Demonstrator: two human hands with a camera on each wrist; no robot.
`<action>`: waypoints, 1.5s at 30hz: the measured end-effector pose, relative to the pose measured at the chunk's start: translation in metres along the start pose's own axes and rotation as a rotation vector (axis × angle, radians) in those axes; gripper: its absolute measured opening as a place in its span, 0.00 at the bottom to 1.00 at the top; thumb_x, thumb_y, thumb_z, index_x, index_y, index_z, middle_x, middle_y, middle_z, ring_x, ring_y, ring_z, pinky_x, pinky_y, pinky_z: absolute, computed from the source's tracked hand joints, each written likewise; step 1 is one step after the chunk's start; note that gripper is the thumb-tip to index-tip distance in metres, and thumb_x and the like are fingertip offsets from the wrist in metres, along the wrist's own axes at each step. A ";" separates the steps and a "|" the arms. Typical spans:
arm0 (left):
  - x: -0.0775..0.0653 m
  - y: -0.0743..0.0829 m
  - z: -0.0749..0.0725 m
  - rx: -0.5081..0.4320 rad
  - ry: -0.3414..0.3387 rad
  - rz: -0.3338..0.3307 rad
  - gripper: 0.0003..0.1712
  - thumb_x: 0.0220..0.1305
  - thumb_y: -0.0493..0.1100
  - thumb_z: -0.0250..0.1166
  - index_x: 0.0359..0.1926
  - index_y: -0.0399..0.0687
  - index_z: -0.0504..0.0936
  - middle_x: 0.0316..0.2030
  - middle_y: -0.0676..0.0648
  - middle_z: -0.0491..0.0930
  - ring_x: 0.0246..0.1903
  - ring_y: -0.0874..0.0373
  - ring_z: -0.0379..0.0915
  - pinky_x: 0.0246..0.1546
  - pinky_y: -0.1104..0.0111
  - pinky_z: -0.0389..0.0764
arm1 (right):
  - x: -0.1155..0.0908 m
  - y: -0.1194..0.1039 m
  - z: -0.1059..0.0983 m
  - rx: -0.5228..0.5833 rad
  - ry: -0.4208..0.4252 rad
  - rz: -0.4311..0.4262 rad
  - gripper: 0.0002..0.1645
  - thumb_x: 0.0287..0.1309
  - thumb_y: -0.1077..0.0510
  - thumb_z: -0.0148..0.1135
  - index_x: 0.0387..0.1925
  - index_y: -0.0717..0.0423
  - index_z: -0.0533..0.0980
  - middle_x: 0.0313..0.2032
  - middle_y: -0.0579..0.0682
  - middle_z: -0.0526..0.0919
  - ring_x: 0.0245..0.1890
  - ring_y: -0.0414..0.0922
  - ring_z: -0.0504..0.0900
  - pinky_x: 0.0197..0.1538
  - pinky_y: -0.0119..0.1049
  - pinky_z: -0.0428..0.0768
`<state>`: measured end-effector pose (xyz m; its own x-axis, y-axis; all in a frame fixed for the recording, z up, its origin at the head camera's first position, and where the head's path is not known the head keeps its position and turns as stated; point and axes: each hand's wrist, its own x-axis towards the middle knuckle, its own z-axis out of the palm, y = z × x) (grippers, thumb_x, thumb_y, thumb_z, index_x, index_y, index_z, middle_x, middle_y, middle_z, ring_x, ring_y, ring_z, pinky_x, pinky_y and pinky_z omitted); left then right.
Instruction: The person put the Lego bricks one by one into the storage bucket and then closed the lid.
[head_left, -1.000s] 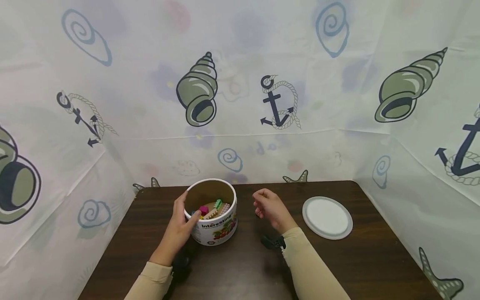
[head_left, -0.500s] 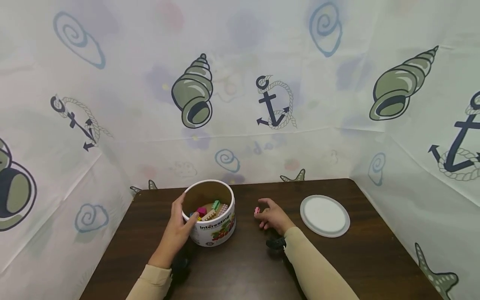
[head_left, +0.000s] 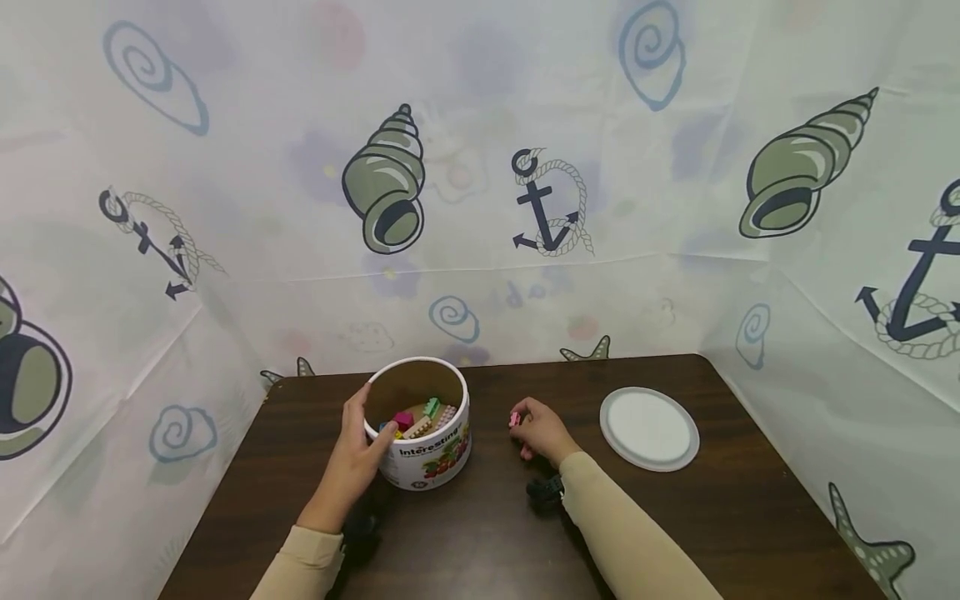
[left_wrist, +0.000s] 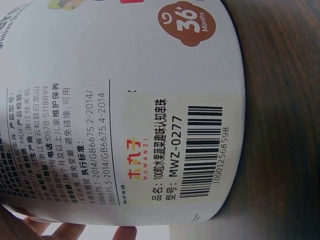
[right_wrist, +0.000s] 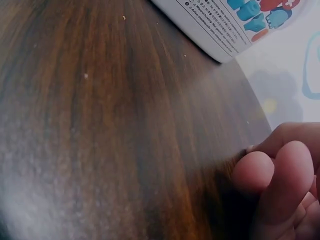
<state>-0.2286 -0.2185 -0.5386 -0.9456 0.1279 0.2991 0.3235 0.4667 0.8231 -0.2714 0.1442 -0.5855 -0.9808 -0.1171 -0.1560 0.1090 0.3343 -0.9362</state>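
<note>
A white cardboard tub [head_left: 427, 462], printed with fruit and the word "Interesting", stands on the table with its top uncovered. My left hand [head_left: 352, 458] holds its left side, thumb over the near rim and fingers along the outside. Inside lie several toy bricks, among them a green brick [head_left: 431, 407], a magenta brick [head_left: 403, 420] and a beige brick [head_left: 417, 428]. To the right of the tub, my right hand [head_left: 543, 433] pinches a small pink toy brick [head_left: 514, 419] between thumb and index finger, low over the table. The right wrist view shows curled fingers [right_wrist: 295, 175]; the brick is hidden there.
A round white lid [head_left: 649, 429] lies flat on the dark wooden table [head_left: 480, 542], right of my right hand. Patterned cloth [head_left: 480, 208] with shells and anchors hangs behind the table and along both sides.
The pink brick, hidden in my right hand at first, shows at the fingertips. The index finger lifted off, then came back down onto it. My left hand and the tub keep their places.
</note>
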 end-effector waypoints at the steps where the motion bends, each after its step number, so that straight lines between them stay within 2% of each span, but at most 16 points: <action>1: 0.000 0.000 0.000 -0.001 0.002 -0.002 0.52 0.79 0.56 0.65 0.89 0.52 0.45 0.83 0.36 0.51 0.79 0.33 0.58 0.77 0.28 0.60 | 0.000 0.000 0.000 -0.006 -0.002 0.001 0.20 0.69 0.65 0.68 0.60 0.59 0.76 0.26 0.52 0.79 0.13 0.43 0.76 0.20 0.34 0.79; 5: 0.000 0.000 -0.001 -0.001 -0.001 -0.002 0.52 0.79 0.56 0.65 0.89 0.53 0.45 0.83 0.36 0.50 0.79 0.33 0.58 0.77 0.28 0.59 | 0.001 0.001 0.000 -0.025 0.003 0.014 0.18 0.73 0.60 0.66 0.58 0.58 0.72 0.27 0.53 0.80 0.15 0.44 0.78 0.21 0.36 0.81; 10: 0.001 0.001 -0.001 -0.012 -0.001 0.000 0.52 0.79 0.58 0.65 0.89 0.55 0.45 0.83 0.37 0.51 0.79 0.33 0.58 0.77 0.28 0.60 | 0.001 -0.001 0.002 0.015 0.043 0.038 0.15 0.80 0.51 0.59 0.55 0.57 0.69 0.28 0.55 0.81 0.15 0.46 0.78 0.20 0.37 0.81; 14: 0.001 0.001 -0.002 -0.010 0.000 0.005 0.52 0.78 0.58 0.66 0.89 0.53 0.45 0.83 0.37 0.51 0.79 0.33 0.59 0.76 0.28 0.60 | 0.000 -0.003 0.004 0.041 0.076 0.050 0.18 0.84 0.46 0.52 0.54 0.57 0.68 0.27 0.56 0.81 0.14 0.47 0.78 0.19 0.37 0.80; 19: 0.003 0.001 -0.001 -0.011 0.002 0.007 0.52 0.78 0.57 0.66 0.89 0.52 0.45 0.83 0.36 0.50 0.78 0.32 0.59 0.76 0.28 0.60 | -0.001 -0.005 0.004 0.069 0.095 0.033 0.19 0.85 0.44 0.45 0.54 0.57 0.64 0.28 0.55 0.81 0.14 0.47 0.77 0.18 0.37 0.77; 24: 0.002 0.001 0.000 -0.016 -0.001 -0.003 0.52 0.79 0.56 0.66 0.89 0.52 0.45 0.83 0.36 0.50 0.79 0.32 0.58 0.76 0.28 0.60 | -0.003 -0.004 0.007 0.109 0.116 0.046 0.16 0.83 0.48 0.49 0.53 0.57 0.62 0.28 0.53 0.81 0.14 0.46 0.77 0.17 0.35 0.76; 28: -0.001 0.003 0.000 -0.017 -0.006 -0.023 0.53 0.78 0.60 0.65 0.89 0.55 0.45 0.83 0.38 0.50 0.78 0.33 0.59 0.76 0.28 0.60 | -0.005 -0.005 0.011 0.204 0.114 0.092 0.21 0.82 0.47 0.53 0.56 0.60 0.63 0.33 0.53 0.83 0.18 0.43 0.80 0.20 0.33 0.77; 31: 0.000 0.003 0.000 -0.009 -0.003 -0.018 0.53 0.78 0.60 0.66 0.89 0.54 0.45 0.82 0.38 0.51 0.78 0.33 0.59 0.76 0.28 0.60 | -0.010 -0.014 0.014 0.296 0.105 0.129 0.27 0.82 0.45 0.53 0.62 0.64 0.64 0.38 0.53 0.82 0.23 0.43 0.82 0.23 0.31 0.77; 34: 0.000 0.002 -0.001 0.001 -0.007 -0.016 0.53 0.79 0.59 0.65 0.89 0.53 0.45 0.82 0.38 0.51 0.78 0.33 0.59 0.76 0.28 0.60 | -0.019 -0.029 0.019 0.366 0.136 0.139 0.27 0.81 0.47 0.55 0.64 0.63 0.64 0.40 0.52 0.79 0.26 0.43 0.82 0.24 0.31 0.77; 37: 0.000 0.001 0.000 0.008 -0.006 -0.015 0.52 0.79 0.59 0.65 0.89 0.53 0.45 0.82 0.37 0.51 0.78 0.33 0.59 0.76 0.27 0.60 | -0.026 -0.050 0.025 0.394 0.190 0.082 0.22 0.78 0.51 0.58 0.60 0.60 0.64 0.40 0.52 0.78 0.26 0.43 0.79 0.23 0.30 0.75; 41: 0.001 0.000 0.001 0.003 -0.003 -0.003 0.52 0.79 0.58 0.65 0.89 0.53 0.45 0.83 0.37 0.51 0.78 0.33 0.59 0.76 0.28 0.60 | -0.039 -0.085 0.031 0.428 0.251 -0.072 0.21 0.75 0.52 0.65 0.59 0.59 0.71 0.39 0.50 0.79 0.23 0.41 0.74 0.22 0.30 0.72; 43: 0.001 0.000 0.001 0.003 0.000 -0.001 0.52 0.79 0.58 0.65 0.89 0.53 0.44 0.83 0.37 0.51 0.78 0.33 0.59 0.76 0.28 0.60 | -0.048 -0.102 0.037 0.440 0.248 -0.150 0.21 0.74 0.52 0.69 0.59 0.58 0.74 0.40 0.49 0.79 0.22 0.40 0.73 0.21 0.30 0.71; 45: 0.001 -0.001 0.001 0.001 0.006 -0.001 0.52 0.79 0.58 0.65 0.89 0.54 0.45 0.83 0.37 0.51 0.78 0.33 0.60 0.76 0.28 0.60 | -0.057 -0.116 0.043 0.471 0.204 -0.223 0.22 0.73 0.52 0.71 0.60 0.57 0.76 0.42 0.49 0.80 0.22 0.40 0.74 0.20 0.29 0.72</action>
<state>-0.2299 -0.2181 -0.5391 -0.9458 0.1218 0.3012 0.3223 0.4681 0.8228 -0.2207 0.0716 -0.4815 -0.9947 0.0623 0.0820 -0.0899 -0.1373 -0.9864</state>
